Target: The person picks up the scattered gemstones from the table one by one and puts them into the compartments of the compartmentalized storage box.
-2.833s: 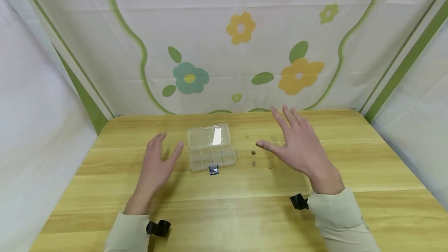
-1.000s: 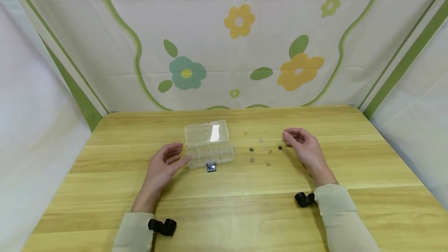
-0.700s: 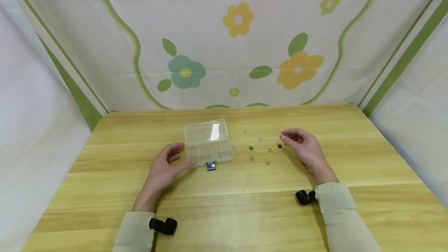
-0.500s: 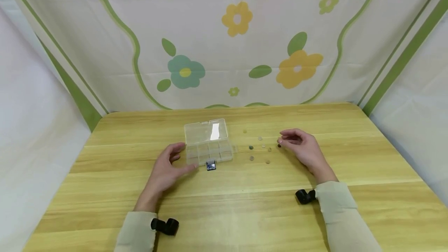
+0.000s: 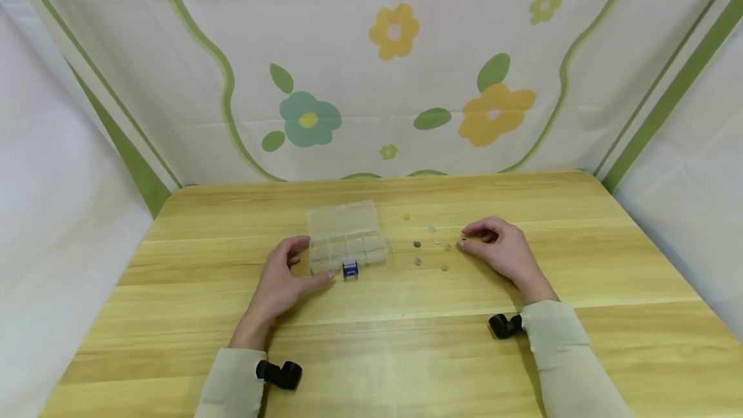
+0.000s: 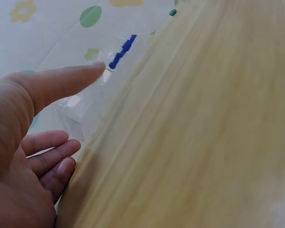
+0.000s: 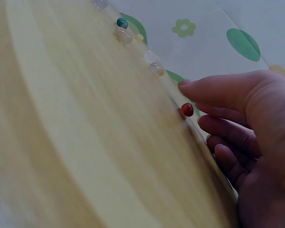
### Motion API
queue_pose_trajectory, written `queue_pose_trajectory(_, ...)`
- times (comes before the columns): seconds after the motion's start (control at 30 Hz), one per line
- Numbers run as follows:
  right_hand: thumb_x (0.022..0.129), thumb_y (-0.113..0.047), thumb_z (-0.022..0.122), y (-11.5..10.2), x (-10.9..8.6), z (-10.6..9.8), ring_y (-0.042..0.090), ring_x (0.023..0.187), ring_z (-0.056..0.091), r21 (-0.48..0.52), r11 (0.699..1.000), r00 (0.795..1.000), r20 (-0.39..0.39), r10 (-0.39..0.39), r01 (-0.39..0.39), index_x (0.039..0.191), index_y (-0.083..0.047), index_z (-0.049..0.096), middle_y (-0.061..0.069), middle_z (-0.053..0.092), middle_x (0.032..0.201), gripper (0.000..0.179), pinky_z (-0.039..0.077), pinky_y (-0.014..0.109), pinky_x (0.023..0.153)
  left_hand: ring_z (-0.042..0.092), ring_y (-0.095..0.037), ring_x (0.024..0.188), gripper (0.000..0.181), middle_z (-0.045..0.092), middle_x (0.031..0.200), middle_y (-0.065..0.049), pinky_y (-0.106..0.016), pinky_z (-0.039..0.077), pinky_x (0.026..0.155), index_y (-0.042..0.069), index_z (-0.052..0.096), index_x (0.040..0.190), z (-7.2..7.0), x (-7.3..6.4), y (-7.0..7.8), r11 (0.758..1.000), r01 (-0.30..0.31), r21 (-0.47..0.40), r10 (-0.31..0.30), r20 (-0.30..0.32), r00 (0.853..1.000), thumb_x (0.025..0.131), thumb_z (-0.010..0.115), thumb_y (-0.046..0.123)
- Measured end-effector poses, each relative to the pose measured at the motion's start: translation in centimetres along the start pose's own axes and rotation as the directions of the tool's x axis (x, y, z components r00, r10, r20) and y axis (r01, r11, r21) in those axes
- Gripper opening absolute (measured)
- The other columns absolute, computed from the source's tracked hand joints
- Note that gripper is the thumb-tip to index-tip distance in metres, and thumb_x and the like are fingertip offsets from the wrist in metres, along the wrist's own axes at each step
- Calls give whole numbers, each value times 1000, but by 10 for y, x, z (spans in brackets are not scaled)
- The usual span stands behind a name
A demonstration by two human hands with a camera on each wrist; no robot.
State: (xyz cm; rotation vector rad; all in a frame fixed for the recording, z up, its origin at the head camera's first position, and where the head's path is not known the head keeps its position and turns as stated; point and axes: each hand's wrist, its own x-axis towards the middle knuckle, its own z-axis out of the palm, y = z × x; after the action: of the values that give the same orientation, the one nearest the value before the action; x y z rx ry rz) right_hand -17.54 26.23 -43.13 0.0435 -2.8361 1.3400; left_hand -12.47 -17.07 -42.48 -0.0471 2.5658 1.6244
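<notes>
In the head view, a clear plastic compartment box (image 5: 347, 251) with a blue latch (image 5: 350, 269) stands with its lid (image 5: 342, 219) tipped back. My left hand (image 5: 284, 286) holds its left front corner, thumb along the front and fingers at the left side. My right hand (image 5: 502, 250) is at the right end of a scatter of small beads. Its thumb and fingers are spread around a dark red bead (image 7: 187, 109); in the right wrist view, a gap shows between the bead and the thumb tip.
Several small beads lie between the box and my right hand, among them a green bead (image 5: 416, 244), a greyish bead (image 5: 418, 262) and a pale bead (image 5: 444, 268). Behind the wooden table (image 5: 400, 353) hangs a flowered cloth (image 5: 395, 82).
Both hands have come down to the table. My left thumb has slid right along the box front; the box has tilted slightly and its lid glare is gone. My right fingers have closed in around the red bead.
</notes>
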Motion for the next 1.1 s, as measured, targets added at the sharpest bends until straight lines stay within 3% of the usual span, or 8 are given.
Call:
queue_pose_trajectory(0.33,94,-34,85,2,0,1,21,103,62,-23,1000,1000,-8,-15,15,111,-18,81,4,71,119,24,50,29,87,44,-36,144,83,44,159,-16,-54,36,126,8,48,156,3,2,2,1000,8,22,-8,-17,1000,88,91,27)
queue_pose_trajectory(0.6,94,-32,84,2,2,2,19,100,63,-39,999,999,-11,-32,31,106,-20,82,3,71,117,18,51,27,85,46,-35,139,79,52,154,-18,-52,37,123,5,51,153,6,3,3,999,-30,39,32,-56,998,85,91,17)
queue_pose_trajectory(0.9,95,-30,84,3,3,2,18,100,64,-53,998,999,-9,-41,40,104,-20,81,1,71,117,14,52,24,84,47,-33,138,78,57,153,-17,-51,39,122,7,53,152,9,3,3,998,-23,62,28,-86,996,84,92,15)
queue_pose_trajectory(1.1,95,-30,84,3,4,2,19,101,64,-54,998,999,-7,-40,39,105,-21,81,1,71,117,14,52,27,85,54,-34,133,77,60,147,-18,-50,44,116,5,54,151,11,4,7,997,-38,70,45,-102,994,84,92,12)
